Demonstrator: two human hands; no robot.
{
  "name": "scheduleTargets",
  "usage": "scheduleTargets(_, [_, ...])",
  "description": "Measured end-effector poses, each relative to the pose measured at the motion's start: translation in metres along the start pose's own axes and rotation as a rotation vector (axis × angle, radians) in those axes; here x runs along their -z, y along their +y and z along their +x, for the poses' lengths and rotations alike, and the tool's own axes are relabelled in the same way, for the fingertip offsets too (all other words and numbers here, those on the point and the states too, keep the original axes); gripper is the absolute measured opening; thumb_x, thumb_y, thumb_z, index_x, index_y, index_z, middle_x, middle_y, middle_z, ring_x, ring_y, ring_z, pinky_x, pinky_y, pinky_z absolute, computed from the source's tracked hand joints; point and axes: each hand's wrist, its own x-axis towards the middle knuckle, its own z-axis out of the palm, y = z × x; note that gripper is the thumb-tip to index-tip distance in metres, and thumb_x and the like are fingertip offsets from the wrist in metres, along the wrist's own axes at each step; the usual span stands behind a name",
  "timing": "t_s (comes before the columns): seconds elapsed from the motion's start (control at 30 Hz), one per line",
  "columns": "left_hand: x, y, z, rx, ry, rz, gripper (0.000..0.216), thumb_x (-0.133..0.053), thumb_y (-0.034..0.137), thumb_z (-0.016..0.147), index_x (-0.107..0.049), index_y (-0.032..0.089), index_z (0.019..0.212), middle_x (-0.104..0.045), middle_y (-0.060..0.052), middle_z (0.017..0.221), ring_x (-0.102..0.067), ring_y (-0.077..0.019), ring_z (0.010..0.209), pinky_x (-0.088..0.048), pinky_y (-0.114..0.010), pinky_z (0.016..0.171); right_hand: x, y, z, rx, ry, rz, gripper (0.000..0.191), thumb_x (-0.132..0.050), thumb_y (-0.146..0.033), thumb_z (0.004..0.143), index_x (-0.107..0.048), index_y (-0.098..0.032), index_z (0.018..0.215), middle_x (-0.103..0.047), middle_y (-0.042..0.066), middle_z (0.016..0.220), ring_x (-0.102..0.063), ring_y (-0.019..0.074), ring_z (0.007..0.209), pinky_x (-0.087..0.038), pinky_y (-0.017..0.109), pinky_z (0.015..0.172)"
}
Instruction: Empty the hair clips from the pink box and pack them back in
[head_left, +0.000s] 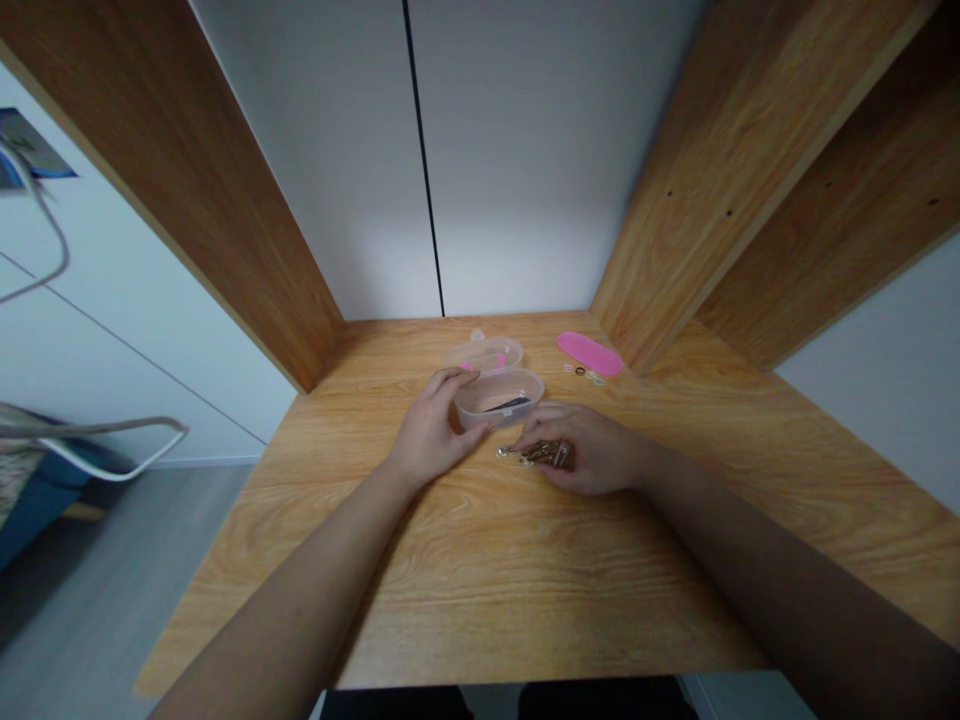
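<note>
Pink oval [589, 353] by rings [580, 371], beyond right hand [586, 448] tight around metal pieces [553, 454], left hand [435, 424] around clear case [480, 417]

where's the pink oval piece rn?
Head view, right of centre: the pink oval piece lies flat on the wooden desktop, just behind some small rings and to the right of the clear case.

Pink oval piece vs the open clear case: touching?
Apart. The head view shows bare wooden tabletop between the pink oval piece and the clear case.
</note>
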Motion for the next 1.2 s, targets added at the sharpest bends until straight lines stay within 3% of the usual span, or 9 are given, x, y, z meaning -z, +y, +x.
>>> scheduleTargets(0.23, [-0.001,-0.001,-0.001,-0.003,0.003,-0.005,0.059,-0.078,0.03,0.08,-0.053,0.022,0.133,-0.058,-0.012,0.134,-0.057,-0.0271,0.127,-0.049,-0.049,0.11,-0.001,0.004,-0.002,-0.034,-0.033,-0.016,0.041,-0.062,-0.006,0.072,-0.073,-0.023,0.107,-0.069,0.005,0.098,-0.065,0.0194,0.089,-0.053,0.034,0.08])
scheduleTargets(0.67, [0.0,0.001,0.0,0.006,0.003,-0.015,0.059,-0.079,0.032,0.08,-0.053,0.022,0.132,-0.059,-0.012,0.133,-0.057,-0.0274,0.127,-0.049,-0.048,0.11,0.004,-0.008,0.003,0.142,0.33,-0.05,0.022,-0.07,-0.014,0.082,-0.069,-0.024,0.101,-0.072,0.003,0.091,-0.066,0.0163,0.081,-0.053,0.031,0.074])
scheduleTargets(0.9, [0.001,0.002,0.001,-0.005,-0.002,-0.014,0.059,-0.079,0.03,0.08,-0.053,0.022,0.132,-0.059,-0.012,0.134,-0.058,-0.0279,0.126,-0.05,-0.052,0.109,0.001,-0.008,0.0,0.054,0.371,0.006,0.014,-0.071,-0.021,0.084,-0.067,-0.025,0.096,-0.074,0.004,0.092,-0.069,0.0187,0.084,-0.057,0.034,0.076])
scheduleTargets(1.03, [0.001,0.002,0.001,-0.013,0.003,-0.017,0.06,-0.08,0.03,0.079,-0.053,0.023,0.132,-0.059,-0.012,0.133,-0.058,-0.0286,0.126,-0.05,-0.052,0.108,0.0,-0.008,-0.001,0.026,0.41,0.055,0.018,-0.072,-0.02,0.083,-0.068,-0.024,0.1,-0.074,0.005,0.092,-0.069,0.0177,0.08,-0.058,0.032,0.072])
scheduleTargets(1.2, [0.001,0.002,0.001,0.001,-0.005,-0.013,0.059,-0.08,0.031,0.079,-0.053,0.022,0.131,-0.059,-0.012,0.133,-0.058,-0.0279,0.125,-0.05,-0.051,0.108,0.0,-0.008,0.0,0.106,0.426,0.041,0.036,-0.07,-0.014,0.084,-0.07,-0.027,0.118,-0.074,0.005,0.1,-0.07,0.0161,0.084,-0.058,0.029,0.074])
